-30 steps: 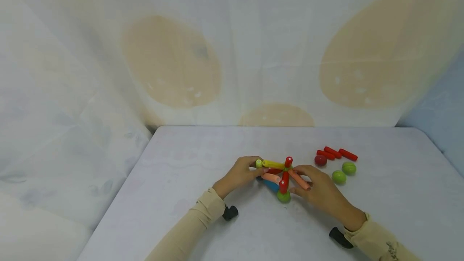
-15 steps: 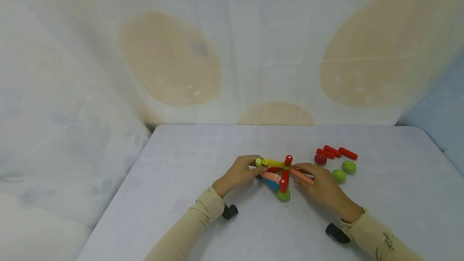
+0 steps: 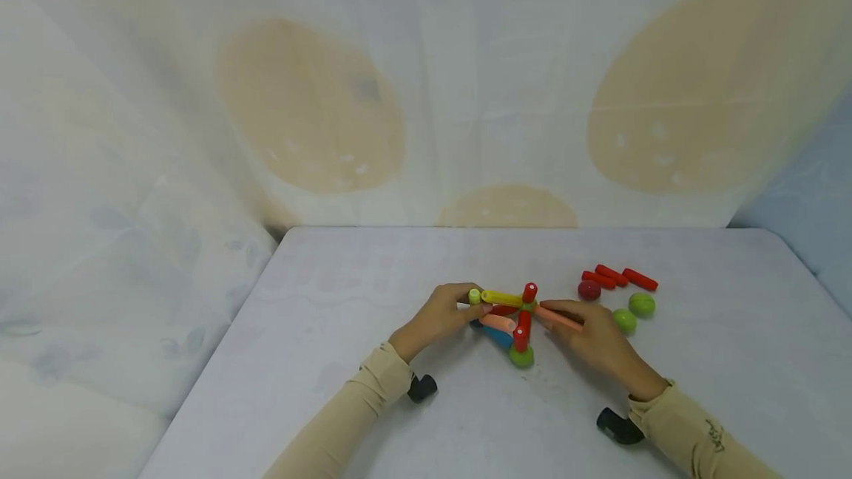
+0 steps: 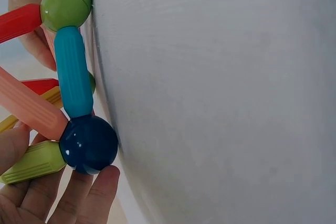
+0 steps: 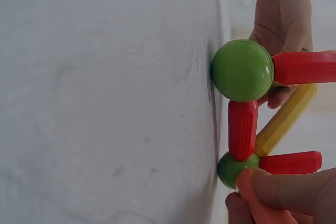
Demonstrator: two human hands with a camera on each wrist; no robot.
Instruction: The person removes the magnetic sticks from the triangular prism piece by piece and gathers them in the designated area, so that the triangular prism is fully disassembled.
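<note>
A small frame of coloured rods and balls [image 3: 515, 316] stands mid-table. My left hand [image 3: 475, 307] grips its left side, fingers round the lime rod [image 4: 31, 162] and under the dark blue ball [image 4: 88, 144]. From that ball a cyan rod [image 4: 73, 72] runs to a green ball [image 4: 66, 6] on the table. My right hand [image 3: 555, 313] pinches a salmon rod [image 3: 560, 318] whose left end meets a green ball [image 5: 231, 169] in the frame. A red rod [image 5: 242, 129] links that ball to a larger-looking green ball [image 5: 242, 70].
Right of the frame lie three loose red rods [image 3: 619, 277], a dark red ball [image 3: 589, 290] and two green balls [image 3: 624, 319] [image 3: 642, 304]. The pale table [image 3: 333, 331] ends at a draped cloth backdrop [image 3: 426, 94] behind and left.
My right hand has shifted a little right and back, swinging the salmon rod's outer end outward so it lies flatter. The left hand and the frame have stayed put.
</note>
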